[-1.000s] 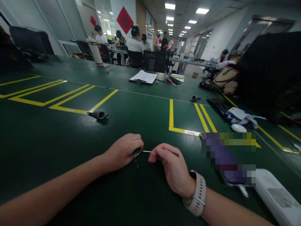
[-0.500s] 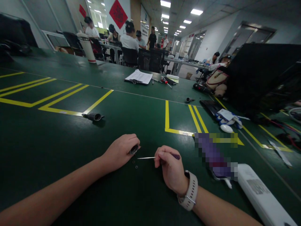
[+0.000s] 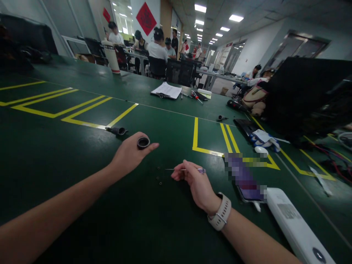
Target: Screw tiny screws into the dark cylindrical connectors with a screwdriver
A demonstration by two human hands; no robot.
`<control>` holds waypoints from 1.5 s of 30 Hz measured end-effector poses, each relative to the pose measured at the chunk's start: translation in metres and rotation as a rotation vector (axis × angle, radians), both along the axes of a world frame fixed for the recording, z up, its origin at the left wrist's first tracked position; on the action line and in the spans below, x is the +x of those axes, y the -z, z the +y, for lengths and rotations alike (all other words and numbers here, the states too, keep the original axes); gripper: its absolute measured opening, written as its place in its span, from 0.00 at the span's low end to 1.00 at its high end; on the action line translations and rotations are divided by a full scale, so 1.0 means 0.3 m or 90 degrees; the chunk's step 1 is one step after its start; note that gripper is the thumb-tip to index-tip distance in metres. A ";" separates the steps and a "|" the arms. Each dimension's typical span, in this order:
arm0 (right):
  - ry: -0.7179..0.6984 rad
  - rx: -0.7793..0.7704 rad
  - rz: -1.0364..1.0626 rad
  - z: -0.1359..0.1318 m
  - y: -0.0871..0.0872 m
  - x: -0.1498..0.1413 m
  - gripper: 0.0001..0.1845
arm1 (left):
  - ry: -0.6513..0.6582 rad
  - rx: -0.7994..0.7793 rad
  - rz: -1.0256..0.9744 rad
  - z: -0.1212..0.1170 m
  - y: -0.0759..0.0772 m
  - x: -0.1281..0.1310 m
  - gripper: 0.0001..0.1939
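My left hand is raised a little over the table and wrapped round a dark hollow cylindrical part. The part's round open end faces up toward me, and my thumb sticks out to the right. My right hand holds a thin screwdriver with a purplish handle, its slim metal shaft pointing left. Between the hands, three tiny dark rings, possibly nuts, lie on the green table. Beyond my left hand rests another dark hollow part with a narrow tail.
Further back are a clipboard with papers, a red-handled screwdriver and a similar dark part. To the right lie a phone, a white power strip-like box and a blue-white cloth. People sit at desks behind.
My left hand has lifted up and left with the cylindrical part, turning its opening upward. My right hand has shifted slightly up and left with the screwdriver. A third small ring now shows.
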State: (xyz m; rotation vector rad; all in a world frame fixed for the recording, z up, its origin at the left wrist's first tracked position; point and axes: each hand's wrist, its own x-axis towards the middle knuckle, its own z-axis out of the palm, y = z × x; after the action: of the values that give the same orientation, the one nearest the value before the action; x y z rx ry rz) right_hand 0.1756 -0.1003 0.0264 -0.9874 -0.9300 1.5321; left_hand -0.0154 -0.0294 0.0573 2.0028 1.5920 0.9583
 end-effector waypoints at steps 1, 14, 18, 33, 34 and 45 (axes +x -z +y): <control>0.012 0.012 -0.019 -0.006 0.003 -0.006 0.16 | -0.022 -0.066 -0.089 -0.007 -0.001 0.006 0.15; 0.021 0.103 -0.227 -0.035 0.027 -0.036 0.20 | -0.042 -0.461 -0.728 -0.088 -0.039 -0.002 0.15; -0.009 0.139 -0.329 -0.037 0.013 -0.045 0.21 | -0.010 -0.472 -0.699 -0.091 -0.031 -0.006 0.15; 0.064 0.177 -0.317 -0.071 0.032 -0.037 0.21 | -0.023 -0.508 -0.650 -0.120 -0.034 0.011 0.14; 0.080 0.206 -0.291 -0.077 0.029 -0.035 0.21 | -0.021 -0.506 -0.649 -0.122 -0.031 0.013 0.13; 0.061 0.399 -0.411 -0.114 -0.028 -0.049 0.05 | 0.069 -0.531 -0.591 -0.171 -0.011 0.042 0.15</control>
State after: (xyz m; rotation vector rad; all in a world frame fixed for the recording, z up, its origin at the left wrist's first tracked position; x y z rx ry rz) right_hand 0.1608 -0.1345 0.0348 -1.0402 -1.6573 0.7369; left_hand -0.0028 -0.0806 0.0606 0.8475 1.0462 0.7926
